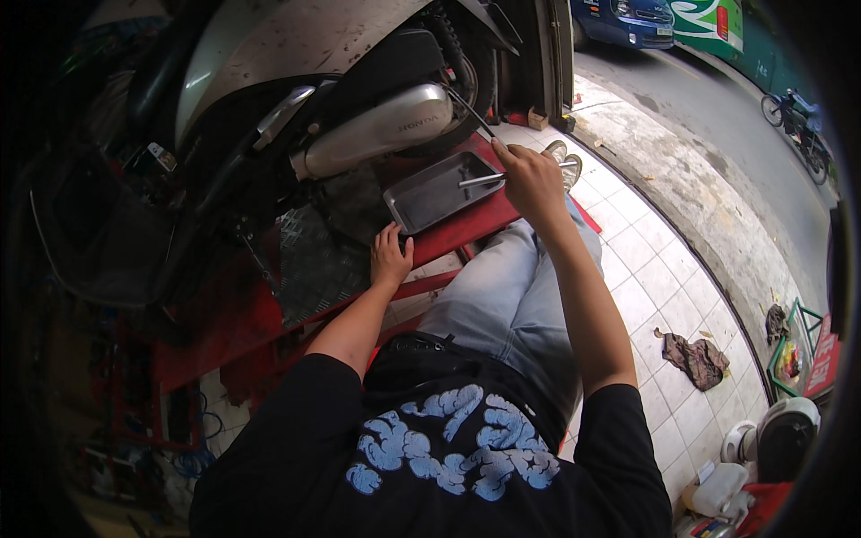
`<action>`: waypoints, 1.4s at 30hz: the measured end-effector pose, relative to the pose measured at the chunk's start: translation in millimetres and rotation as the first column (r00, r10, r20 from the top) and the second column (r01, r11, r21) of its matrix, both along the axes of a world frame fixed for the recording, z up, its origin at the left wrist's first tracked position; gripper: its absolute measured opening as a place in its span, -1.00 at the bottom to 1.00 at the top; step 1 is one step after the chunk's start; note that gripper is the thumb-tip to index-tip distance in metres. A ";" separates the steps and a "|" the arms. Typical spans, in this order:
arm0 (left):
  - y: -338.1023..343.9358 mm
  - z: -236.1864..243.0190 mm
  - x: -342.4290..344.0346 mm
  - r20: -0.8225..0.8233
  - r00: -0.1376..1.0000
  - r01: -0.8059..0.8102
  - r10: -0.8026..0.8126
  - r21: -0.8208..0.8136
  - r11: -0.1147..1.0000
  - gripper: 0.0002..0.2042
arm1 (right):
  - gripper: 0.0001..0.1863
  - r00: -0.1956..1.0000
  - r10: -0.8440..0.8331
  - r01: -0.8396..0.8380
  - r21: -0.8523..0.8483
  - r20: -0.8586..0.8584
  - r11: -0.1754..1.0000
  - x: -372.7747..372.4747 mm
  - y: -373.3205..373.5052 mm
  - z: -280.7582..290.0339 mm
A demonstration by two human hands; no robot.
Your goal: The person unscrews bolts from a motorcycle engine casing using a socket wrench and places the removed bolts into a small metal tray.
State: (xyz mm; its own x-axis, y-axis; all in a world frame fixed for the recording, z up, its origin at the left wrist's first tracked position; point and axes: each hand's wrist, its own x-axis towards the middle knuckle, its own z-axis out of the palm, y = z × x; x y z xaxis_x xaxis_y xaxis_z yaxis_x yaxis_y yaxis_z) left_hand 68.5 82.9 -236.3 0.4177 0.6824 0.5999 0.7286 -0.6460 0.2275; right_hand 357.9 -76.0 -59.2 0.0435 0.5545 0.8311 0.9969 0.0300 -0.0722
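Observation:
My right hand (534,184) is closed around a T-handle wrench (482,180). Its crossbar sticks out on both sides of my fist, and its long shaft slants up to the rear of the scooter's silver side cover (386,130). Where the tip meets the scooter is too small to make out. My left hand (390,258) lies with outstretched fingers at the near left corner of a dark grey tray (426,215), holding nothing. The tray rests on the red work stand (475,220) beside the scooter, under the crossbar's left end.
The scooter (305,45) fills the upper left. A brown rag (695,360) lies on the white tiles at the right. Bottles (717,489) and a round white-and-black object (787,430) sit at the lower right. Past the doorway are a road, a blue vehicle (623,20) and a motorbike rider (798,125).

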 end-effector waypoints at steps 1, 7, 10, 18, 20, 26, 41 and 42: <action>0.0 -0.2 -0.1 0.001 1.000 -0.001 0.001 -0.005 1.000 -0.58 | -0.47 1.000 0.000 0.000 -0.003 -0.004 1.000 -0.8 -0.8 1.5; -0.9 -1.8 -1.4 0.010 1.000 0.004 -0.005 0.025 1.000 -0.59 | -0.51 0.999 0.014 -0.015 -0.027 -0.032 1.000 5.4 -3.4 7.7; 0.5 -2.4 -1.1 0.007 1.000 0.011 -0.011 0.049 0.999 -0.60 | -0.54 0.976 0.075 -0.070 0.033 -0.202 0.997 13.6 -0.8 2.7; -0.5 1.4 0.4 -0.014 1.000 -0.004 0.004 0.021 1.000 -0.59 | -0.71 0.643 0.307 -0.296 0.142 -0.701 0.945 47.7 18.0 -20.5; -1.4 -0.3 -0.1 -0.002 1.000 0.001 -0.001 0.011 1.000 -0.59 | -0.67 0.704 0.262 -0.258 0.105 -0.660 0.960 40.2 15.6 -18.0; -1.7 -1.6 -2.2 -0.013 1.000 -0.012 0.012 0.003 1.000 -0.59 | -0.49 0.984 0.069 -0.063 0.039 -0.164 0.997 15.8 4.3 -1.9; -1.8 -0.6 4.0 -0.025 1.000 0.004 -0.003 0.076 0.997 -0.59 | -0.55 -0.074 0.392 -0.451 0.382 -0.917 0.807 11.5 9.7 -0.2; -3.6 0.0 5.5 -0.048 0.999 0.020 -0.013 0.137 0.990 -0.60 | -0.54 -0.084 0.375 -0.447 0.371 -0.923 0.814 7.3 9.0 -0.1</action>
State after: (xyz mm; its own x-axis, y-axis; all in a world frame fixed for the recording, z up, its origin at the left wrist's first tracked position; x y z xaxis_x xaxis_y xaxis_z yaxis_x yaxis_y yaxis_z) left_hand 74.0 79.3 -236.3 0.4581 0.5873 0.6673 0.7252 -0.6810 0.1014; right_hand 365.1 -67.0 -59.2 0.4889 0.8365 0.2476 -0.1618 0.3658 -0.9165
